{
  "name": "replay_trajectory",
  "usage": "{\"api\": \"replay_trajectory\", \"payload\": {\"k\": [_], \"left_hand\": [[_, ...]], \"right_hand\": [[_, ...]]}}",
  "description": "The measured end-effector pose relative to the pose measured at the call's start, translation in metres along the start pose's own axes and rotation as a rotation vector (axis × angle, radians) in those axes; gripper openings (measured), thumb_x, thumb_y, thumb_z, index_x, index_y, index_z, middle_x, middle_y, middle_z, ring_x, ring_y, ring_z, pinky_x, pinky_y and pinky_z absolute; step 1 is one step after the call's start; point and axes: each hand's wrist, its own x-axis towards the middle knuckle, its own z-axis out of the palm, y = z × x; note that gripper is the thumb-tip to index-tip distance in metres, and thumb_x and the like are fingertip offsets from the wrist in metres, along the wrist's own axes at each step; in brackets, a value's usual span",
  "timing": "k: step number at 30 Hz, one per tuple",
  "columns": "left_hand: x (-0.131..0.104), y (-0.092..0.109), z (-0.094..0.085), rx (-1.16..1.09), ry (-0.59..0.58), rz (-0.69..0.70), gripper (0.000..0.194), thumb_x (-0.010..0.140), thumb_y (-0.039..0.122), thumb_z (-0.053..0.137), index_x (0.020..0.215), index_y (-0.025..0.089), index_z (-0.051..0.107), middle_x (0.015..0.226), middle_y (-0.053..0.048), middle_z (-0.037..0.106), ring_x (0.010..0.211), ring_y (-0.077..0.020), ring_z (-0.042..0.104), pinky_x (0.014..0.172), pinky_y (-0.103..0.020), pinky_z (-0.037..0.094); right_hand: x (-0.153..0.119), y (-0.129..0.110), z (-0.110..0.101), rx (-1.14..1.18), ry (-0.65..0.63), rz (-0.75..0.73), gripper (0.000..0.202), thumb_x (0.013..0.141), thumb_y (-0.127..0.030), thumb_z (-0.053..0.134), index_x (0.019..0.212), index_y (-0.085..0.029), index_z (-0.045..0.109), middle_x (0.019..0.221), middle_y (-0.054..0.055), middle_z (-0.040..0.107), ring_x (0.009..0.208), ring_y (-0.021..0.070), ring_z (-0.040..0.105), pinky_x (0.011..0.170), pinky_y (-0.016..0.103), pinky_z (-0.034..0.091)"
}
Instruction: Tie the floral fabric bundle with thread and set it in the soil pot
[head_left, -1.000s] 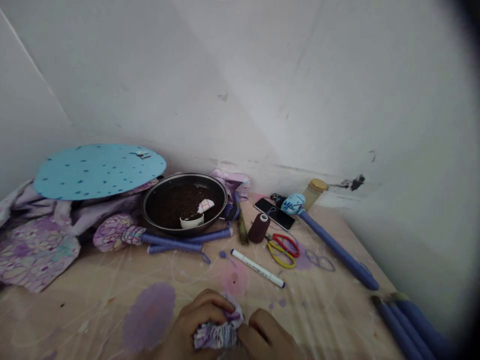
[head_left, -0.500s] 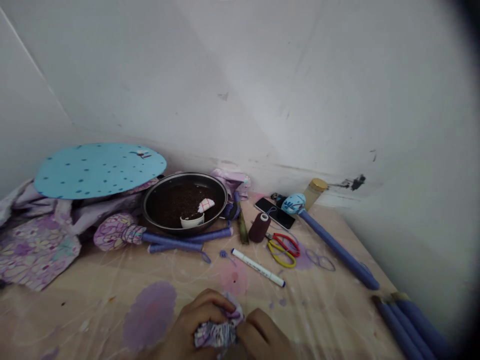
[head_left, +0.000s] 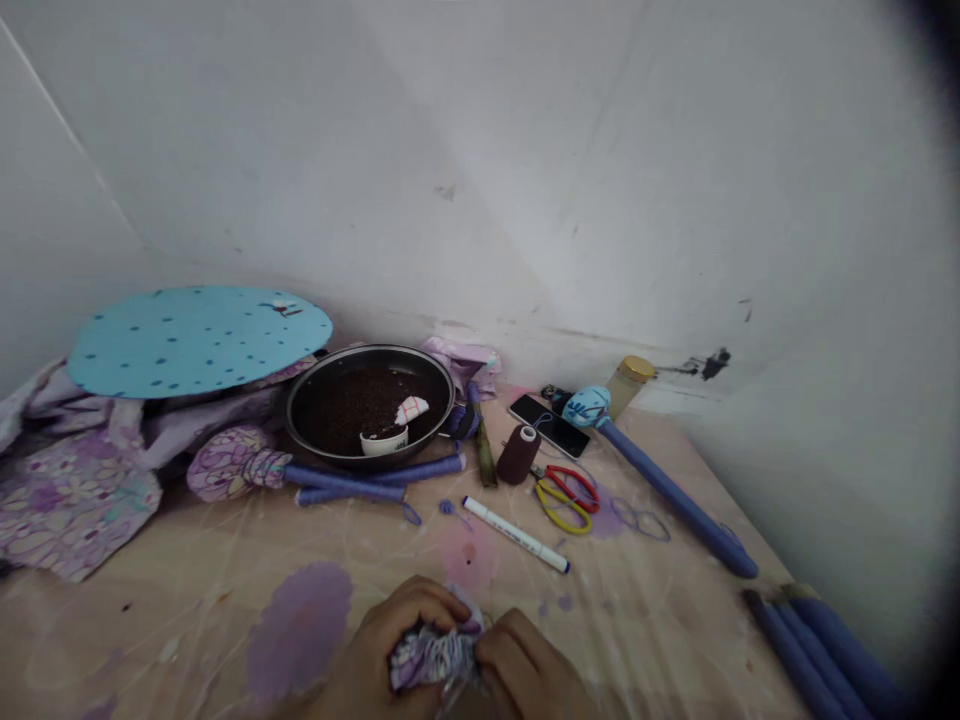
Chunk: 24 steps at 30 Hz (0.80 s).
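Note:
My left hand [head_left: 397, 635] is closed around a bunched piece of purple and white floral cloth [head_left: 431, 660], low in the head view. The cloth is gathered into tight folds, and a pale tuft of it rises above the fingers. My right hand [head_left: 529, 665] is closed at the cloth's right edge, fingertips pinching there. Whether a thread or needle is also between those fingertips is too small to tell. In front of the hands, a white marker pen [head_left: 516, 535] with blue ends lies slantwise on the flowered tablecloth [head_left: 187, 600].
Behind are a dark pan [head_left: 330, 410] of brown grains, a thread cone [head_left: 519, 455], red and yellow handled pliers [head_left: 566, 500] and a phone [head_left: 551, 425]. Blue wrapped sticks [head_left: 675, 495] lie right. Floral fabric [head_left: 75, 490] and a light-blue oval board [head_left: 199, 340] occupy the left, against the wall.
The bunched cloth has turned slightly in my left hand, showing more of its folds. My right fingers have shifted a little at its edge. Everything else stays put.

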Motion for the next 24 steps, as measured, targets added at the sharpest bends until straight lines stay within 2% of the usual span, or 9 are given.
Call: {"api": "replay_trajectory", "payload": {"k": [11,14,19,24], "left_hand": [[0.001,0.003,-0.002,-0.046,0.014,-0.039,0.046,0.054,-0.007,0.049,0.088,0.022,0.059,0.099,-0.001,0.068,0.091,-0.0197,0.065,0.079,-0.026,0.047],[0.001,0.001,-0.002,-0.046,0.002,-0.046,0.047,0.052,-0.007,0.048,0.087,0.022,0.060,0.099,-0.001,0.068,0.092,-0.0200,0.065,0.080,-0.027,0.046],[0.000,0.001,-0.003,-0.042,-0.024,-0.037,0.035,0.062,0.000,0.055,0.089,0.021,0.063,0.099,-0.005,0.069,0.092,-0.0218,0.064,0.080,-0.030,0.046],[-0.001,-0.001,-0.002,-0.024,-0.034,-0.060,0.027,0.066,0.005,0.059,0.088,0.021,0.062,0.099,-0.005,0.069,0.091,-0.0222,0.063,0.079,-0.029,0.047]], "right_hand": [[0.004,0.001,-0.012,0.011,-0.041,-0.024,0.024,0.089,-0.006,0.043,0.093,-0.024,0.057,0.079,0.000,0.064,0.064,0.0133,0.066,0.060,0.017,0.051],[0.004,0.001,-0.009,0.053,0.002,-0.009,0.020,0.092,-0.010,0.043,0.091,-0.024,0.057,0.079,0.000,0.064,0.065,0.0129,0.066,0.060,0.017,0.050],[0.004,-0.004,0.003,0.143,0.117,0.046,0.024,0.100,-0.021,0.039,0.083,-0.024,0.056,0.074,-0.002,0.061,0.059,0.0112,0.063,0.055,0.016,0.047],[0.004,-0.008,0.012,0.219,0.188,0.129,0.024,0.098,-0.024,0.044,0.075,-0.024,0.054,0.070,-0.004,0.059,0.056,0.0101,0.062,0.054,0.014,0.046]]}}
